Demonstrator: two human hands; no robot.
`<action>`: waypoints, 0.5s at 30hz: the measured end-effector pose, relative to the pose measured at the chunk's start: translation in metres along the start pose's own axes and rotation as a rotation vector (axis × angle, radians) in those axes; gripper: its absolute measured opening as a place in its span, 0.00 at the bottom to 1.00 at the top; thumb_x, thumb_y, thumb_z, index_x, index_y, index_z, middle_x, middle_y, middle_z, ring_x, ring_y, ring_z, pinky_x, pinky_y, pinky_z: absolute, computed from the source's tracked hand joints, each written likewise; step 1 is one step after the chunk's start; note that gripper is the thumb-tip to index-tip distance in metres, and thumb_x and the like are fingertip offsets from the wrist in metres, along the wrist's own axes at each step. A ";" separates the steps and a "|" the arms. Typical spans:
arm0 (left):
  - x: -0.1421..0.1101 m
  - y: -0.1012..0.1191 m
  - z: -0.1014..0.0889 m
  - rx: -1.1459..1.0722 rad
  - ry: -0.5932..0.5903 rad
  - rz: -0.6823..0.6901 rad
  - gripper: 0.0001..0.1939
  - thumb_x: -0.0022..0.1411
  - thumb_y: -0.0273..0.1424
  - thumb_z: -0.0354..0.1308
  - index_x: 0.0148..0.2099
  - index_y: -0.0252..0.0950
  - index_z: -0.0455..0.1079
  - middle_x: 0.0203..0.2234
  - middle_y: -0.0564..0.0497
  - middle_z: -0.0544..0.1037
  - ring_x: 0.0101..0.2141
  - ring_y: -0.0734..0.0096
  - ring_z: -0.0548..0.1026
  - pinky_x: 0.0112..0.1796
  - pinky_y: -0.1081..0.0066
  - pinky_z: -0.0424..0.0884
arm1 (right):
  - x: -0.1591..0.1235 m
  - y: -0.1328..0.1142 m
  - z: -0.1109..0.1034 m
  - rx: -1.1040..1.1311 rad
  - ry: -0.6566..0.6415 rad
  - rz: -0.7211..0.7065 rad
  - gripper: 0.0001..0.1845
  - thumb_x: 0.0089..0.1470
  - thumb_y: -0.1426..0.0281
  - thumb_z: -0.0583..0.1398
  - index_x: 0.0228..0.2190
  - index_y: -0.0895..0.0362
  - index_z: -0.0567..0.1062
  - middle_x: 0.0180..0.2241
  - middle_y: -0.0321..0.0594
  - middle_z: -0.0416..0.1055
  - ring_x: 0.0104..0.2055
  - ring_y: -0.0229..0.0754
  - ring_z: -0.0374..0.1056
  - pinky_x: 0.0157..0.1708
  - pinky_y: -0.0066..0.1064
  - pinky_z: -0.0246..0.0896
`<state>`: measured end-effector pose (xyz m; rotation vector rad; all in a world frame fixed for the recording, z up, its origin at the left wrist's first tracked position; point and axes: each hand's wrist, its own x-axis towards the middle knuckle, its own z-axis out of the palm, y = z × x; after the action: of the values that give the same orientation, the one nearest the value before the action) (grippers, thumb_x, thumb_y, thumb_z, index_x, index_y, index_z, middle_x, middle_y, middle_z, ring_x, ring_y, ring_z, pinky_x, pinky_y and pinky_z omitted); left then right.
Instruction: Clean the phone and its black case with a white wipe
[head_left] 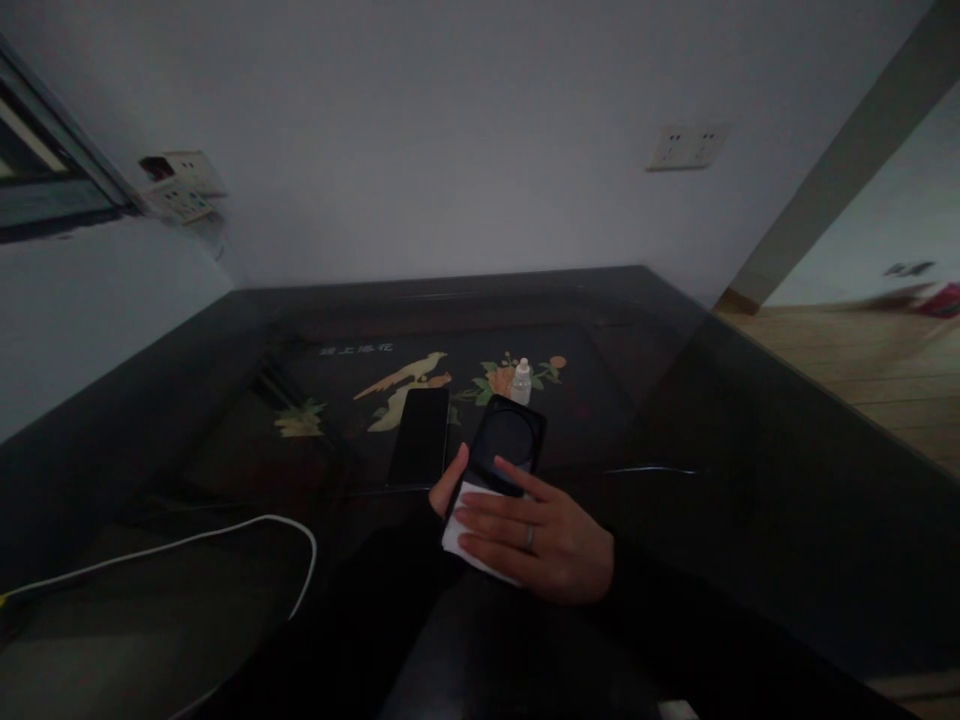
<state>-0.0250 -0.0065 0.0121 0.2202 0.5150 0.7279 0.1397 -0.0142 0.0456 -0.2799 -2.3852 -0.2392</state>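
Note:
My left hand [450,482] grips a dark smartphone [510,432] from its left side, thumb along the edge; its other fingers are hidden beneath. A large round shape, perhaps a camera ring, shows on the phone's upper part. My right hand [544,535], with a ring on one finger, presses a white wipe [463,540] flat over the lower part of the phone. Just left of my hands, a second dark phone [421,435] lies on the table. Beyond the held phone stands a small clear bottle [520,384] with a white cap.
The glossy dark table [645,400] bears a bird-and-flower design and meets the wall behind. At left a white cable [225,530] curves across. A small white object [677,710] shows at the bottom edge. Wall sockets [686,147] sit above the table.

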 end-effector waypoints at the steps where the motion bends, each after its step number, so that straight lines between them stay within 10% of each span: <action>1: 0.001 0.002 0.000 -0.003 0.006 -0.022 0.30 0.58 0.49 0.46 0.46 0.25 0.69 0.24 0.44 0.75 0.27 0.65 0.75 0.36 0.66 0.69 | 0.000 0.000 0.000 0.002 -0.001 -0.018 0.11 0.57 0.77 0.53 0.41 0.61 0.71 0.45 0.40 0.72 0.52 0.41 0.64 0.59 0.48 0.46; 6: 0.005 0.001 0.001 -0.038 0.045 -0.040 0.31 0.57 0.51 0.46 0.49 0.28 0.66 0.32 0.43 0.77 0.33 0.61 0.76 0.40 0.61 0.67 | -0.009 0.016 -0.004 -0.057 -0.043 0.172 0.15 0.58 0.77 0.50 0.46 0.61 0.69 0.48 0.45 0.70 0.55 0.43 0.61 0.58 0.51 0.46; 15: 0.004 0.002 0.004 -0.058 0.070 -0.021 0.25 0.57 0.46 0.49 0.45 0.30 0.69 0.27 0.45 0.76 0.31 0.63 0.75 0.34 0.68 0.70 | -0.010 0.008 -0.002 0.029 -0.066 0.081 0.15 0.57 0.77 0.50 0.44 0.63 0.70 0.48 0.44 0.70 0.55 0.44 0.60 0.58 0.51 0.47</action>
<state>-0.0216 -0.0028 0.0145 0.1352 0.5616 0.7312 0.1501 -0.0084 0.0411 -0.3748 -2.4347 -0.1592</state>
